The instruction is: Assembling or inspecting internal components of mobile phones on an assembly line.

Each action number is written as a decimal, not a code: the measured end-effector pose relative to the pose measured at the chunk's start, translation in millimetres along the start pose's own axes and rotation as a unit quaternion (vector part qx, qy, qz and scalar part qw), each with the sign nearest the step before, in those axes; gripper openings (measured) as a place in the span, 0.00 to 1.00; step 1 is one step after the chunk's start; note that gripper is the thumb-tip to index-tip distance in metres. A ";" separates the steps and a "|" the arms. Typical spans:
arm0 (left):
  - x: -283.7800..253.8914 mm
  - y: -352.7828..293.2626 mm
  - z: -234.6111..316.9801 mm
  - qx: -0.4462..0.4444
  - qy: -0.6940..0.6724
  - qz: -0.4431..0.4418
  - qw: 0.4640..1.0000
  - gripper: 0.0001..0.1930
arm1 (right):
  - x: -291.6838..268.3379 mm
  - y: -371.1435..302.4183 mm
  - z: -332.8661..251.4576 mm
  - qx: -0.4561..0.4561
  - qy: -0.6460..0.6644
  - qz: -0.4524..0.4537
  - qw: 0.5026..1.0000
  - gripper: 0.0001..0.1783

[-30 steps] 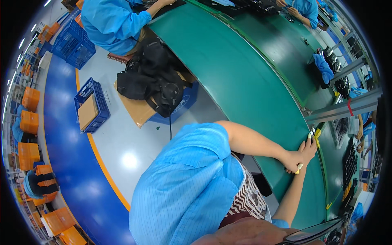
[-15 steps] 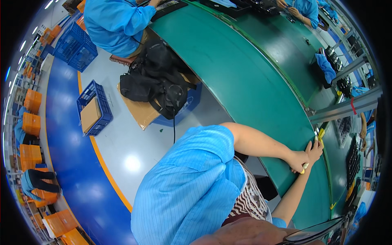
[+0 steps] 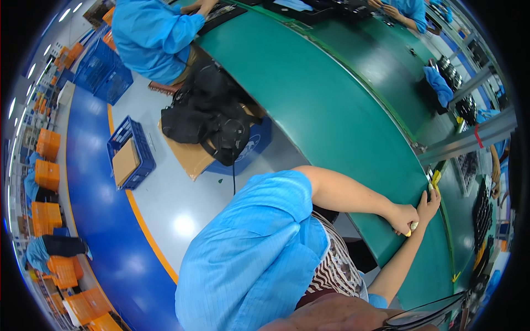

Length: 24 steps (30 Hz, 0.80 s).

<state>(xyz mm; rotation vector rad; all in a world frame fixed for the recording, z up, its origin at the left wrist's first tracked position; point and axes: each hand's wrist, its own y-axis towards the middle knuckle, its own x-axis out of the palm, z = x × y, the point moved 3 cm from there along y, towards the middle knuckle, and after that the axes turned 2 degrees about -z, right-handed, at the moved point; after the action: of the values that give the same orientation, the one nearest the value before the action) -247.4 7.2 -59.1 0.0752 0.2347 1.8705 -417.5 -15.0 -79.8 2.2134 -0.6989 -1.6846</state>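
My left hand (image 3: pixel 403 218) is closed over the green tabletop, right beside my right wrist. Pale yellow covers, apparently finger cots, show at its fingers; whatever is in its grip, if anything, is hidden. My right hand (image 3: pixel 428 208) rests near the raised strip along the table, its fingers stretched out and a pale cover on one fingertip. Just beyond those fingertips is a crumpled yellow strip (image 3: pixel 436 178). Contact between the fingertips and that strip is too small to tell.
The green table (image 3: pixel 326 105) curves away ahead. A grey metal post (image 3: pixel 469 138) rises at the right, near black parts (image 3: pixel 482 212). Black bags (image 3: pixel 212 118) lie on cardboard to the left, beyond them a blue crate (image 3: pixel 131 151). A co-worker in blue (image 3: pixel 152 38) sits far left.
The whole view has tilted slightly. My right hand sits a little farther from my left, its fingers straighter. The left hand stays closed in nearly the same place.
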 end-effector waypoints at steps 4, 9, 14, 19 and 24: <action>0.8 2.8 -1.2 0.015 0.042 -0.002 0.999 0.08 | -16.0 2.7 -14.3 0.031 0.105 -0.004 0.994 0.17; 4.9 5.6 3.1 -0.017 0.086 0.001 0.996 0.10 | -31.7 5.2 -22.0 0.123 0.151 0.050 0.980 0.11; 13.9 10.2 13.9 -0.129 -0.018 -0.002 0.991 0.09 | -33.6 7.9 -6.7 0.085 0.168 0.094 0.978 0.09; 29.5 15.1 22.8 -0.125 0.007 -0.034 0.992 0.10 | -50.0 -9.5 4.9 0.114 0.216 0.091 0.966 0.10; 27.8 11.7 18.5 -0.117 0.015 -0.027 0.993 0.10 | -47.1 -9.7 0.3 0.115 0.234 0.098 0.960 0.11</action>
<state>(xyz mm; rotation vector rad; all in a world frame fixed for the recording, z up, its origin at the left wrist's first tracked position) -263.8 32.5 -40.5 -0.1198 0.0368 1.8328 -425.4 18.1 -45.9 2.4695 -0.9790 -0.9705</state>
